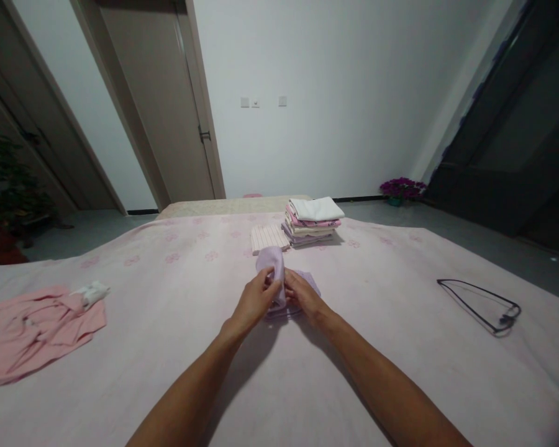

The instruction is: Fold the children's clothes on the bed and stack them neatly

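In the middle of the table, a lilac piece of cloth (272, 257) is partly raised, with one flap standing upright. My left hand (259, 292) pinches that raised flap from its left side. My right hand (302, 293) has its fingers closed on the same cloth from the right, though its fingertips are partly hidden. More of the lilac fabric lies flat beneath and behind my right hand. Just beyond it is a folded striped cloth (269, 238). A stack of folded clothes (313, 223), white on top with pink, cream and grey-purple layers, stands behind to the right.
A crumpled pink garment (41, 329) with a white piece (93, 293) lies at the left of the pink flowered tablecloth (168, 360). On the right rests a black wire clothes hanger (482, 304). Purple flowers (402, 188) stand on the floor by the wall.
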`<state>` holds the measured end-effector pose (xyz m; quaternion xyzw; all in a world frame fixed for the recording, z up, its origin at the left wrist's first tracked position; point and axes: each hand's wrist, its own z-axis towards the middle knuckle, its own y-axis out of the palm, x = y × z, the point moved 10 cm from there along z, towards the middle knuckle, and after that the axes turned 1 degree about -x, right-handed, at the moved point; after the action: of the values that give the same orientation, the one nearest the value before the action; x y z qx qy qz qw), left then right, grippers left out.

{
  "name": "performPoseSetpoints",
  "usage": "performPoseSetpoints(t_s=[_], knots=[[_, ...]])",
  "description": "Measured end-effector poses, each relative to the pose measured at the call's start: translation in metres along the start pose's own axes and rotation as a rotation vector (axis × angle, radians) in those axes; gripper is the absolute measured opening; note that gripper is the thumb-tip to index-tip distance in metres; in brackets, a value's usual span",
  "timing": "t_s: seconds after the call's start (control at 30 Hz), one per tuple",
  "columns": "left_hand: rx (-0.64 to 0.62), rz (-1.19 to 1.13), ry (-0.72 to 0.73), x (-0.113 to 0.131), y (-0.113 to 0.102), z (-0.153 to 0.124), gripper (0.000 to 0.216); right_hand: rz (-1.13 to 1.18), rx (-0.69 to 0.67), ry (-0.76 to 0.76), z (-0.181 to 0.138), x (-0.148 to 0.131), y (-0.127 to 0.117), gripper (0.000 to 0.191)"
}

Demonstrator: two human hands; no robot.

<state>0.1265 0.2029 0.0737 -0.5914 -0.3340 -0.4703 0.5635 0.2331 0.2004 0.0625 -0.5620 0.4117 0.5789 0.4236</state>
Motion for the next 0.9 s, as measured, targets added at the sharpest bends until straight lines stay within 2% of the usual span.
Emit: performPoseSetpoints(t_s=[0.1, 0.17, 0.27, 0.33, 0.47, 0.6, 0.73, 0.9], knots=[[-0.088, -0.139, -0.049, -0.004, 0.018, 0.004, 0.044, -0.048, 0.110, 0.021, 0.002, 0.004, -0.022, 0.044], [-0.053, -0.114, -0.036, -0.004, 0.014, 0.006, 0.040, -0.154, 0.155, 0.020, 0.005, 0.006, -0.036, 0.043], [0.146, 0.176, 0.155, 0.011, -0.007, 0.008, 0.035, -0.292, 0.186, -0.006, 0.009, 0.005, -0.054, 0.051], [0.206, 0.395, 0.294, 0.019, -0.006, 0.007, 0.036, -0.339, 0.170, -0.040, 0.011, 0.004, -0.061, 0.053], [0.098, 0.632, 0.409, 0.006, 0.027, 0.013, 0.045, -0.449, 0.125, -0.050, 0.011, 0.003, -0.071, 0.052], [0.024, 0.694, 0.417, -0.008, 0.053, 0.015, 0.050, -0.703, 0.186, 0.033, 0.005, -0.001, -0.090, 0.052], [0.009, 0.733, 0.427, -0.006, 0.062, 0.011, 0.050, -0.838, 0.230, 0.109, 0.001, -0.003, -0.104, 0.053], [-0.013, 0.819, 0.426, -0.003, 0.066, 0.007, 0.051, -1.027, 0.181, 0.115, 0.000, -0.002, -0.098, 0.057]])
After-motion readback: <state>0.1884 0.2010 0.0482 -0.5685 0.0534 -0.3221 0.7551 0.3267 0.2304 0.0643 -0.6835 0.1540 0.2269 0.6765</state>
